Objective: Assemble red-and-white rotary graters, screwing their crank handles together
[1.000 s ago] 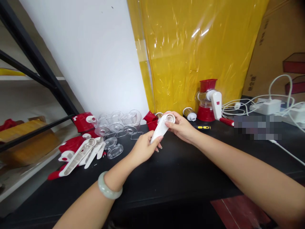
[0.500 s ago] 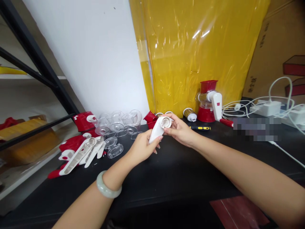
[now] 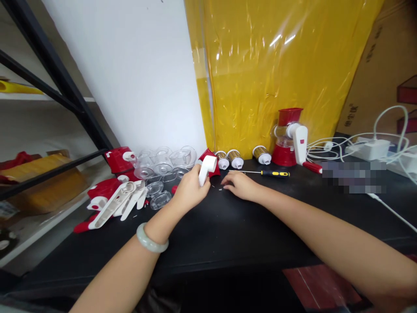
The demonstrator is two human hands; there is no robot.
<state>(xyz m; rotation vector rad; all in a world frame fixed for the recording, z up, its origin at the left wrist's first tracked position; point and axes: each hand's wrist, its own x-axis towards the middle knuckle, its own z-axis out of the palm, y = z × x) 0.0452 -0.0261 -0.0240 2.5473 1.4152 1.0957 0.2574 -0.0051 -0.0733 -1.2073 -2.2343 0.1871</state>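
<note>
My left grip (image 3: 192, 188) closed round white part (image 3: 207, 167), mid-frame; right grip (image 3: 243, 186) now off it, half-curled at black table (image 3: 215, 239), contents unclear. Yellow sheeting (image 3: 286, 82) upper right.

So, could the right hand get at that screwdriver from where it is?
Probably yes. The screwdriver lies on the black table just beyond the right hand, and nothing rests on it. The left hand, holding the white part, is off to the other side, so the way looks free.
</note>
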